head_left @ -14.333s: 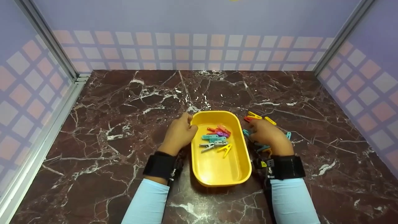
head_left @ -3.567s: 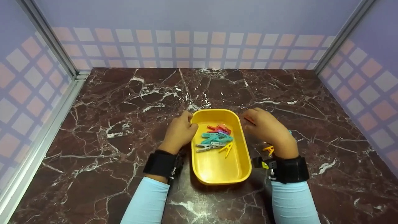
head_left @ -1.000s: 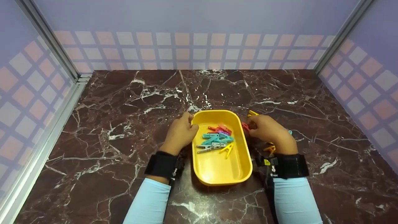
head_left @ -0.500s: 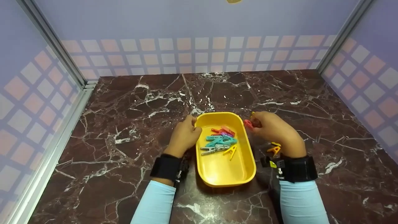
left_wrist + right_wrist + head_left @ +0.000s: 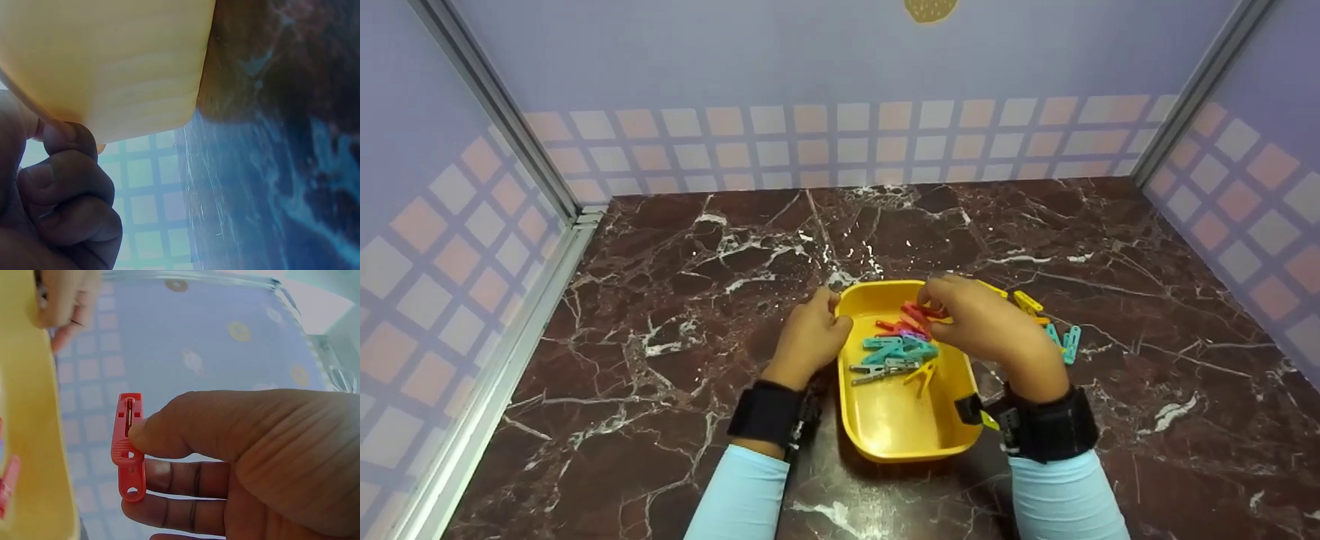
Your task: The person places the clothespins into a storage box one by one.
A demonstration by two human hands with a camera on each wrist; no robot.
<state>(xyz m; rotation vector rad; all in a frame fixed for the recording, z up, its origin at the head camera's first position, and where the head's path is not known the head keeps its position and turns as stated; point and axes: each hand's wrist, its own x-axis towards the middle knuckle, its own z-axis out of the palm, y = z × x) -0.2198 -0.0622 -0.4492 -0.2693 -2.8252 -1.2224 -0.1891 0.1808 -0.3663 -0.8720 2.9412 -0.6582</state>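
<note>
Left hand (image 5: 810, 336), yours: pinching the yellow tub (image 5: 885, 424) by its rim. Right hand (image 5: 986, 322): fingertips narrowed on one red peg (image 5: 120, 433), above the tub's far end. Step, seemingly: adding it to the pegs (image 5: 913, 348) inside. Next, probably: lower it, loosen your pinch.

A pale purple wall (image 5: 697, 60) stands at twelve o'clock, its lower part bearing a band of pink and whitish squares (image 5: 810, 146); a yellow print (image 5: 930, 9) shows high up between twelve and one. Similar side walls (image 5: 427, 157) rise between nine and ten and between two and three. Grey metal strips (image 5: 502, 112) mark the corners at ten and two, and a pale rail (image 5: 499, 386) edges the table (image 5: 637, 420) near eight. Its dark red-brown top has white veins, with shiny glare near six.
</note>
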